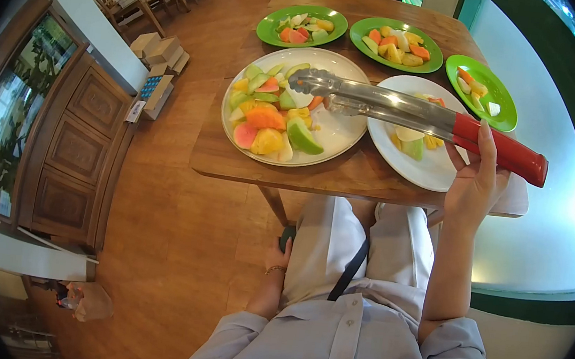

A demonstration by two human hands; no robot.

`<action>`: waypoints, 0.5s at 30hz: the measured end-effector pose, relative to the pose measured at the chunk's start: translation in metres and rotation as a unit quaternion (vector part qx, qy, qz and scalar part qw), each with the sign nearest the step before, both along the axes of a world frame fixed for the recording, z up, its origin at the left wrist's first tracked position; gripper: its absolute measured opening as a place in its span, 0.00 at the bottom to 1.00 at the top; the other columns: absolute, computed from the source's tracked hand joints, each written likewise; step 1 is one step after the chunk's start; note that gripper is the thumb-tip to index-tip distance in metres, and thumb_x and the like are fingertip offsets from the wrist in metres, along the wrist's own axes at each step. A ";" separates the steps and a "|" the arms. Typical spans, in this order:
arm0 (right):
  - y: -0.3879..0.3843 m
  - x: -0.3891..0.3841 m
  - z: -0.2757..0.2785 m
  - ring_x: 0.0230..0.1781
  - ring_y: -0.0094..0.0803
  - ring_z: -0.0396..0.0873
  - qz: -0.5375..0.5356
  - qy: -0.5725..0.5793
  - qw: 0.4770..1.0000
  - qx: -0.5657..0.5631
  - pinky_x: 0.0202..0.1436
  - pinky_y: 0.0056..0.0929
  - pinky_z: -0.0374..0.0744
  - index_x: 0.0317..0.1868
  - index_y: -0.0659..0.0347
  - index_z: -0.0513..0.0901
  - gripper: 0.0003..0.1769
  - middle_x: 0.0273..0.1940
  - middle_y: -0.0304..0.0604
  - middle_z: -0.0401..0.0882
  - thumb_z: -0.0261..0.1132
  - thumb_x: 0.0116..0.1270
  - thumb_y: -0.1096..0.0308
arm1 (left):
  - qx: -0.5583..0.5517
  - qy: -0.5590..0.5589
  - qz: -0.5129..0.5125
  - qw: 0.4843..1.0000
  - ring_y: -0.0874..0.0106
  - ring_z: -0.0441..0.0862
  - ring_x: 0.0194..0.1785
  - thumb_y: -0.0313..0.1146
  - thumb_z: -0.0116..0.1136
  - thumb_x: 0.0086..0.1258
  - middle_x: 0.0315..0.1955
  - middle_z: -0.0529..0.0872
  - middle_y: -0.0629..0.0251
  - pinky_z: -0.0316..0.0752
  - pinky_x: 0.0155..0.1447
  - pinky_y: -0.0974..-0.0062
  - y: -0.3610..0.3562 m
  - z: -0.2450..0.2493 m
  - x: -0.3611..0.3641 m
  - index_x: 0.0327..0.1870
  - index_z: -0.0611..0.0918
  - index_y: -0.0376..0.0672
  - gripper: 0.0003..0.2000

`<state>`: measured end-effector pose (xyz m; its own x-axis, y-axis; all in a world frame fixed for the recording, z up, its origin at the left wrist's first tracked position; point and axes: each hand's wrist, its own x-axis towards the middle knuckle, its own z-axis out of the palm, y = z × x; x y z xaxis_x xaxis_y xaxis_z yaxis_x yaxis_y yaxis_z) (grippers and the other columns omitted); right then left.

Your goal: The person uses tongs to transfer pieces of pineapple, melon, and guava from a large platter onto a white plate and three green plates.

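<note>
My right hand [478, 182] is closed around the red handle of metal tongs [387, 102]. The tongs lie across the view above the table, their scalloped tips over the large cream plate [341, 132]. That plate bears cut fruit [266, 118] in green, orange, yellow and pink pieces. Below the tongs, a white plate [390, 166] carries a smaller heap of fruit, partly hidden by the tongs and my hand. My left hand [278, 254] hangs beside my left thigh, below the table edge, its fingers closed on a small dark object [287, 237] whose kind I cannot make out.
Green plates of cut fruit stand at the back left [268, 34], back middle [391, 64] and right [507, 118] of the wooden table [232, 168]. A wooden cabinet [80, 151], cardboard boxes [164, 51] and a paper bag [91, 301] are on the left. Someone in dark clothing sits opposite.
</note>
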<state>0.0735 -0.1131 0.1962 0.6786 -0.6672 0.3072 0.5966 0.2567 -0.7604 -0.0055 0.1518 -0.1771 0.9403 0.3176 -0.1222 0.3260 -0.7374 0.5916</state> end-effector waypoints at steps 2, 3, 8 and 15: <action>0.001 0.001 -0.001 0.36 0.31 0.76 0.000 0.006 1.000 0.009 0.34 0.31 0.79 0.40 0.65 0.67 0.16 0.36 0.45 0.73 0.61 0.51 0.75 | 0.001 -0.009 0.004 1.000 0.52 0.75 0.29 0.56 0.42 0.56 0.25 0.78 0.48 0.69 0.30 0.59 -0.001 0.000 -0.003 0.38 0.72 0.42 0.24; 0.002 0.002 0.000 0.36 0.31 0.76 -0.003 0.000 1.000 0.005 0.34 0.31 0.79 0.40 0.65 0.68 0.16 0.36 0.45 0.73 0.61 0.51 0.75 | -0.004 -0.002 0.004 1.000 0.52 0.75 0.29 0.56 0.42 0.56 0.25 0.78 0.48 0.69 0.30 0.59 -0.001 0.000 -0.002 0.38 0.72 0.42 0.24; 0.000 0.009 0.001 0.38 0.35 0.75 -0.052 -0.014 0.997 -0.053 0.38 0.36 0.78 0.38 0.68 0.69 0.13 0.36 0.46 0.72 0.60 0.53 0.73 | -0.014 0.006 0.006 1.000 0.52 0.75 0.29 0.56 0.41 0.56 0.25 0.78 0.49 0.69 0.30 0.59 0.001 -0.005 0.000 0.38 0.72 0.42 0.24; 0.011 0.014 -0.005 0.39 0.35 0.75 0.006 -0.015 1.000 -0.021 0.39 0.35 0.78 0.37 0.67 0.70 0.12 0.35 0.47 0.73 0.59 0.53 0.73 | -0.004 0.019 0.003 1.000 0.52 0.75 0.31 0.57 0.40 0.56 0.26 0.77 0.47 0.70 0.31 0.60 0.002 -0.005 0.002 0.39 0.71 0.41 0.25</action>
